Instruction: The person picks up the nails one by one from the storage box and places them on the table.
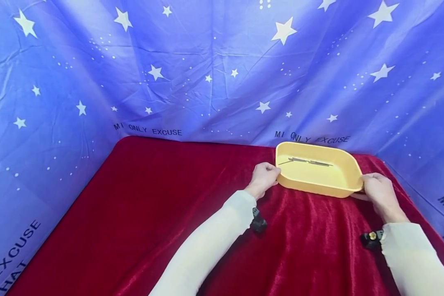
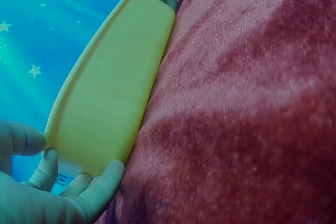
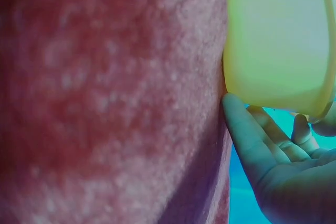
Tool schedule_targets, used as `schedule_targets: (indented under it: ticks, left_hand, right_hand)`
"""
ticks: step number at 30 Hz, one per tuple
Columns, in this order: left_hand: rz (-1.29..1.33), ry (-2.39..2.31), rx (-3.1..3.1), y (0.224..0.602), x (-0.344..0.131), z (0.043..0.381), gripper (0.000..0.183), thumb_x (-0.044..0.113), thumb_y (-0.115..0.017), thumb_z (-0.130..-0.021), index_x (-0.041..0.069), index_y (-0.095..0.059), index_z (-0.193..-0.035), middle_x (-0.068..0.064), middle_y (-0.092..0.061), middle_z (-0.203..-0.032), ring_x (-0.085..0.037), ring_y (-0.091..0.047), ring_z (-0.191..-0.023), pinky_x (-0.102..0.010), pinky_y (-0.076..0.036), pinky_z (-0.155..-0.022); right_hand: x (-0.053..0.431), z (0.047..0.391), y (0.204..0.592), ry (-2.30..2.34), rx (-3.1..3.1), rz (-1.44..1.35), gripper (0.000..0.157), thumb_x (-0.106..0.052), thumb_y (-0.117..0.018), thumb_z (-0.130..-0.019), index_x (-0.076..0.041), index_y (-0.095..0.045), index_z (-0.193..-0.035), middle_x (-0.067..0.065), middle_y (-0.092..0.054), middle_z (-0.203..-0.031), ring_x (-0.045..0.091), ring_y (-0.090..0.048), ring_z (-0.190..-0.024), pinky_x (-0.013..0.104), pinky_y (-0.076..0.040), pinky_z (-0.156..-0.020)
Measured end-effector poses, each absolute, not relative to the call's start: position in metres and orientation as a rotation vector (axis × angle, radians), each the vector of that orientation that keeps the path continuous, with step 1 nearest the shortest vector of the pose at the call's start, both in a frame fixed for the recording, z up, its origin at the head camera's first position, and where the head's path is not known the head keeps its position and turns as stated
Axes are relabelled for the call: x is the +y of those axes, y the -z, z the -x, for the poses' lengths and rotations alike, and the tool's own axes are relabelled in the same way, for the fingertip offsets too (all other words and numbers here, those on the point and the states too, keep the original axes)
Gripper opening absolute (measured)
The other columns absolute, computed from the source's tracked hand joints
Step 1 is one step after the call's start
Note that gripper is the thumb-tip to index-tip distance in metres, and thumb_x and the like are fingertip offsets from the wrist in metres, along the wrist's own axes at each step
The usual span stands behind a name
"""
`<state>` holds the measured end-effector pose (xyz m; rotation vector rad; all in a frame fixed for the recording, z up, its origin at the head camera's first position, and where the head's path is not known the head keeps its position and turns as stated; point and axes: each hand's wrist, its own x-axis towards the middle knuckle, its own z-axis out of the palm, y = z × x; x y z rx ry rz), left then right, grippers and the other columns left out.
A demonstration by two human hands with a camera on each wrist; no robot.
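Observation:
A yellow plastic basin [image 1: 314, 186] with rounded corners is at the far right of the red cloth. Several thin dark sticks [image 1: 320, 163] lie on its floor; what they are is too small to tell. My left hand [image 1: 263, 179] grips the basin's left end. In the left wrist view, that hand's thumb and a finger pinch the rim while other fingers touch the lower wall. At the opposite end my right hand [image 1: 382, 193] holds the rim. The right wrist view shows the right hand's lower fingers [image 3: 247, 129] reaching to the basin's bottom edge.
Red velvet cloth [image 1: 151, 213] covers the table and has folds in front of the basin. A blue curtain [image 1: 192, 74] with white stars hangs behind and at both sides, close to the basin's far edge. Black wrist cameras [image 1: 259, 222] sit by the pale sleeves.

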<state>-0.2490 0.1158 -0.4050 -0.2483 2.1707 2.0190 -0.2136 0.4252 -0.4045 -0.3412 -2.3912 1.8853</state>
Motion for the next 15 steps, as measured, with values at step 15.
schedule_targets:
  ticks: [15]
  left_hand:
    - [0.230,-2.095,2.112,0.409,0.099,0.252,0.006,0.007,-0.062,-0.088,0.003,-0.062,-0.084,-0.003,-0.057,-0.079,-0.021,-0.067,-0.080,-0.034,-0.058,-0.074]
  right_hand:
    - [0.410,0.221,0.410,-1.921,-2.337,0.416,0.016,-0.012,-0.043,-0.094,0.002,-0.048,-0.098,0.006,-0.055,-0.078,0.014,-0.063,-0.065,0.041,-0.058,-0.062]
